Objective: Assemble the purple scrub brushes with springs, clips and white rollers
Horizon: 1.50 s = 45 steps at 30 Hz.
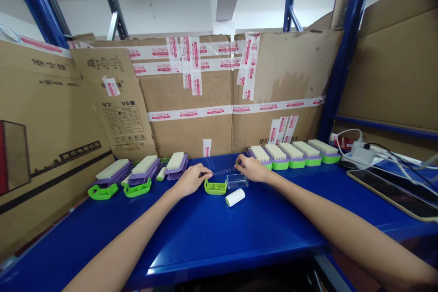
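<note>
The left hand (193, 178) and right hand (252, 169) are holding narrow fingertip pinches at opposite ends of a thin wire coil spring (224, 171), which is spanning the gap between them. A lime-green plastic bracket (215, 187) and a clear plastic box (237, 181) are lying just nearer the glossy blue surface (273, 232)'s front edge; brown cardboard panels (185, 137) are standing along its far edge.

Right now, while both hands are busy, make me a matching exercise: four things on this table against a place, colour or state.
1. Spring
2. Central roller
3. Small case
4. Flat device

A. Far right, dark screen
B. Transparent, right of the green bracket
C. Between left hand and right hand
D. White, green end

Pairs: 1-C, 2-D, 3-B, 4-A
</note>
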Motion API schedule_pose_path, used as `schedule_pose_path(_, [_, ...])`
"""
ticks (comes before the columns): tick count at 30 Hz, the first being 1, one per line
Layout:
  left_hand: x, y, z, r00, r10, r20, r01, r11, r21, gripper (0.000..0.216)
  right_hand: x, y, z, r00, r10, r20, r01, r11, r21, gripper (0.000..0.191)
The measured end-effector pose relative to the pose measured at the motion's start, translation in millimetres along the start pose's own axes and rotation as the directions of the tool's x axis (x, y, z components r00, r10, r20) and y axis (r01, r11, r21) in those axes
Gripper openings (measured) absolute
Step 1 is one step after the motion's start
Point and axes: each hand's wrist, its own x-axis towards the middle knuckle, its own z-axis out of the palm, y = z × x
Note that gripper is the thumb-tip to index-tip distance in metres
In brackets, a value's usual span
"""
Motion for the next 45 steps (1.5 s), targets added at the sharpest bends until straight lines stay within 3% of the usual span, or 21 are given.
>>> schedule_pose_path(13, [-1, 0, 3, 1.0, -0.005, -0.004, 0.005, 1.0, -0.002, 0.024, 1, 2, 0, 0.999, 0.025, 0.022, -0.024, 0.998, -0.052, 0.021])
schedule_pose_path(18, [3, -8, -5, 0.998, -0.05, -0.04, 0.049, 0.999, -0.011, 0.036, -1, -3, -6, 0.999, 0.013, -0.052, -0.016, 0.998, -0.063, 0.025])
schedule_pose_path(21, [4, -13, -16, 0.99, -0.077, -0.117, 0.081, 0.996, 0.024, 0.036, -3, -7, -10, 0.993, -0.003, -0.121, -0.006, 0.997, -0.074, 0.029])
schedule_pose_path(24, [2, -17, -27, 0.967, -0.083, -0.239, 0.117, 0.985, 0.128, 0.037, -5, -12, -12, 0.987, -0.016, -0.161, 0.002, 0.996, -0.084, 0.029])
schedule_pose_path(28, [-3, -26, -29, 0.908, -0.141, -0.394, 0.328, 0.824, 0.461, 0.049, -8, -15, -13, 0.984, -0.028, -0.174, 0.011, 0.995, -0.094, 0.028])
schedule_pose_path(30, [-5, -33, -26, 0.903, -0.177, -0.392, 0.372, 0.778, 0.506, 0.054, -8, -15, -13, 0.984, -0.033, -0.177, 0.016, 0.995, -0.097, 0.028])
schedule_pose_path(35, [-6, -43, -21, 0.925, -0.159, -0.344, 0.334, 0.774, 0.538, 0.047, -8, -15, -12, 0.982, -0.053, -0.181, 0.034, 0.994, -0.103, 0.03])
schedule_pose_path(45, [-3, -27, -33, 0.931, -0.151, -0.331, 0.315, 0.791, 0.525, 0.033, -7, -13, -10, 0.98, -0.078, -0.181, 0.059, 0.992, -0.11, 0.03])
